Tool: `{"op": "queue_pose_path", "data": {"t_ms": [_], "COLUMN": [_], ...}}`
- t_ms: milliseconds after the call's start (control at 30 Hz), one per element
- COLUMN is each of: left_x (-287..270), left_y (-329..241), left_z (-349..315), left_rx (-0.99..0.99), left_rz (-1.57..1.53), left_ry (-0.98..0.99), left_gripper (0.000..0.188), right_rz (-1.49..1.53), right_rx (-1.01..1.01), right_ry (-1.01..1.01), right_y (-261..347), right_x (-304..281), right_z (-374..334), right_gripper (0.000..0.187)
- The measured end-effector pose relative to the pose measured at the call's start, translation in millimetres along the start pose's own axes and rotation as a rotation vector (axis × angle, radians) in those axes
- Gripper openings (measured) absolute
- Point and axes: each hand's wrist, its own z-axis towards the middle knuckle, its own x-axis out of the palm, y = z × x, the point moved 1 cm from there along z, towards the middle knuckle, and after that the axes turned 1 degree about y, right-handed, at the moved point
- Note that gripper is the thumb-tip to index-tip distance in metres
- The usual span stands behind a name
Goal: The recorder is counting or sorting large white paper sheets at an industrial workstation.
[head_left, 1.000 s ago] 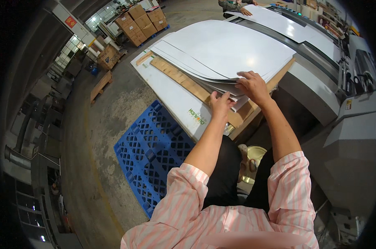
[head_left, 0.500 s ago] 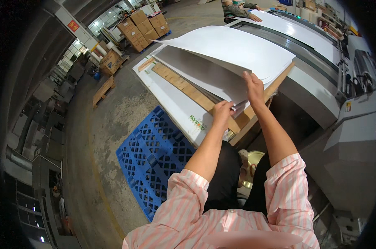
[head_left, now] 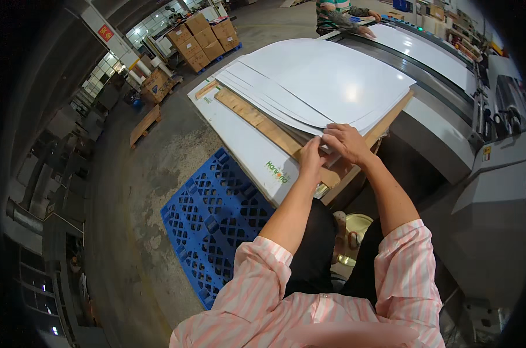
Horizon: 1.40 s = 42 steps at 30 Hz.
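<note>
A fanned stack of large white sheets (head_left: 324,72) lies on a table in front of me, the upper sheets slightly offset from those below. My left hand (head_left: 313,159) is closed at the stack's near corner, thumb and fingers pinching the sheet edges. Close beside it, my right hand (head_left: 349,144) bends over the same corner, its fingers curled onto the upper sheets. The fingertips nearly meet, and my hands partly hide the corner. Under the stack shows a brown wooden board (head_left: 254,120), resting on a white panel (head_left: 248,159) with printing.
A blue plastic pallet (head_left: 216,226) lies on the floor at left. To the right stands a large grey machine (head_left: 443,127). Another person's hand (head_left: 364,31) rests near a white sheet (head_left: 414,49) on its bed. Cardboard boxes (head_left: 202,39) are stacked at the far left.
The lifted top sheet has come down flat onto the stack. My right hand has moved down and left to the corner; my left hand has hardly moved.
</note>
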Motion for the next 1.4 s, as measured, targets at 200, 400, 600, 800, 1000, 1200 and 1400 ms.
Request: {"op": "queue_pose_path", "data": {"t_ms": [200, 400, 600, 800, 1000, 1200, 1400], "left_x": [3.5, 1.3, -1.4, -0.2, -2.9, 2.3, -5.4], "left_y": [1.7, 3.6, 4.0, -1.0, 3.0, -3.3, -1.3], "left_z": [1.9, 1.7, 2.3, 1.4, 3.6, -1.2, 6.9], "left_rx": [-0.066, 0.000, -0.028, -0.019, -0.025, 0.040, -0.044], "left_rz": [-0.058, 0.043, 0.064, 0.009, 0.041, -0.180, -0.283], "left_ry": [-0.082, -0.054, 0.032, 0.049, 0.033, -0.135, 0.020], "left_gripper": [0.033, 0.034, 0.026, 0.023, 0.033, 0.042, 0.032], "right_rz": [-0.121, 0.331, 0.821, 0.176, -0.220, -0.263, -0.493], "right_rx": [0.028, 0.309, 0.668, 0.246, 0.218, 0.003, 0.054], "right_ry": [-0.081, -0.383, -0.559, -0.416, -0.059, -0.088, 0.022], "right_y": [-7.8, -8.4, -20.3, 4.0, -5.7, 20.4, 9.1], "right_x": [4.7, 13.7, 5.2, 2.3, 10.1, 0.9, 1.0], "right_z": [-5.8, 6.2, 14.4, 6.8, -5.3, -0.3, -1.1], "right_gripper": [0.031, 0.028, 0.038, 0.029, 0.014, 0.024, 0.025]}}
